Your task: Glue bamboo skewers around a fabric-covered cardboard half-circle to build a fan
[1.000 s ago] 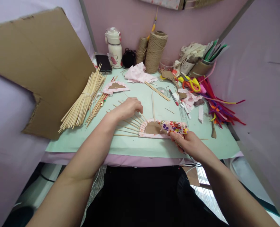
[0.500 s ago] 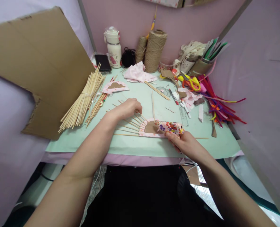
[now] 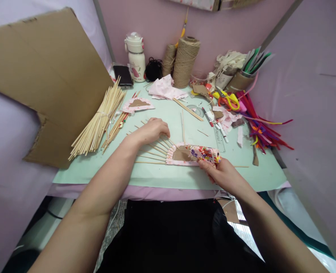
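- Floral pink fabric strip (image 3: 204, 153): right hand (image 3: 224, 174) pinches it closed at the fan-shaped cardboard piece (image 3: 182, 154), mid-mat.
- Left hand (image 3: 150, 131) presses flat, fingers loosely curled, on thin bamboo sticks (image 3: 152, 153).
- Judged step: wrapping the edge; next needs a firm fold.
- Brown cardboard cup (image 3: 240, 80) holds green and white strips.

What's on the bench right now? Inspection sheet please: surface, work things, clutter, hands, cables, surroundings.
Surface: pale green mat on a lilac cloth.
Work things: fan-shaped piece of cardboard edged in pink fabric, thin sticks fanning out to its left; floral fabric strip at its right end.
Clutter: skewer bundle, twine spools, scissors, pipe cleaners, ruler, bottle, phone.
Hands: left hand rests on the sticks; right hand pinches the floral strip.
Cables: nothing seen on the mat.
Surroundings: cardboard sheet at left, pink partition walls.
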`<state>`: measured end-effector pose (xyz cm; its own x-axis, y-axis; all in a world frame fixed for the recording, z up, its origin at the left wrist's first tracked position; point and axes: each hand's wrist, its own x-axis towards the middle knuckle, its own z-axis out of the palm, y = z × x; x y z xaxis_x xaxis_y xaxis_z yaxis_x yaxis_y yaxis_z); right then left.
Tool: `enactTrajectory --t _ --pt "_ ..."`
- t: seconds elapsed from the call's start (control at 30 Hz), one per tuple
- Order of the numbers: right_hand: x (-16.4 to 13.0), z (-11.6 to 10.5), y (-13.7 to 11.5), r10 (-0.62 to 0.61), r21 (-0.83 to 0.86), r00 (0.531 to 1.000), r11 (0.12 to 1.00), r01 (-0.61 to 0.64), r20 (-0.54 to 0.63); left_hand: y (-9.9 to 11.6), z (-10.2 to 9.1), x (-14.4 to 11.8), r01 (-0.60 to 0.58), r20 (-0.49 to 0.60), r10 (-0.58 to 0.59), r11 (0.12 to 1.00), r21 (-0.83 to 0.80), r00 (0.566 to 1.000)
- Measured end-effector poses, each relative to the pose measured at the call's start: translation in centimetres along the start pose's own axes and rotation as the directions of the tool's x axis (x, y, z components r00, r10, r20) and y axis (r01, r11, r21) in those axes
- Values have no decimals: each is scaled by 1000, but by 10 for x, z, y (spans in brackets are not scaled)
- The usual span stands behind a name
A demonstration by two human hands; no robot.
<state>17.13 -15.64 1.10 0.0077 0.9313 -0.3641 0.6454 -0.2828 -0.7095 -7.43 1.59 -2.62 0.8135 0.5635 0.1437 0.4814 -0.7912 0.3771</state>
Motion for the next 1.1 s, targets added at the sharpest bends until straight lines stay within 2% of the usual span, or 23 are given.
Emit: enactTrajectory --t 0.17,0.33,0.43,0.5,0.6,0.67,0.73,0.83,0.97,1.07,1.1 --pt "-1 1 0 -31 24 999 999 32 -31 8 -3 -6 77 -22 -77 997 5 997" --pt "-3 -1 -2 -56 21 995 998 58 -80 19 -11 -10 145 -165 -143 989 3 976" --pt "-2 -2 -3 -74 37 984 996 81 -160 41 -18 -16 216 -269 -229 973 -77 936" --pt "-1 -1 -5 -97 63 968 991 115 -229 66 -17 -24 291 -288 -329 942 -168 899" --pt "-4 4 -10 -132 145 955 974 175 -266 113 0 -37 310 -192 -423 845 -435 885" --pt "-8 8 -14 -183 218 954 947 236 -237 140 18 -42 267 -156 -461 722 -638 874" --pt "-10 14 -19 -248 270 947 916 298 -205 158 37 -43 231 -137 -498 607 -760 856" --pt "-10 25 -24 -328 287 924 882 375 -198 166 56 -41 215 -116 -538 512 -832 835" --pt "-10 36 -30 -392 208 894 876 435 -218 163 67 -42 217 -107 -612 431 -876 784" --pt "-12 29 -35 -458 82 866 873 481 -201 161 70 -49 102 -147 -637 337 -936 757" --pt "-11 22 -38 -477 34 857 870 492 -194 161 71 -53 81 -156 -660 314 -946 735"
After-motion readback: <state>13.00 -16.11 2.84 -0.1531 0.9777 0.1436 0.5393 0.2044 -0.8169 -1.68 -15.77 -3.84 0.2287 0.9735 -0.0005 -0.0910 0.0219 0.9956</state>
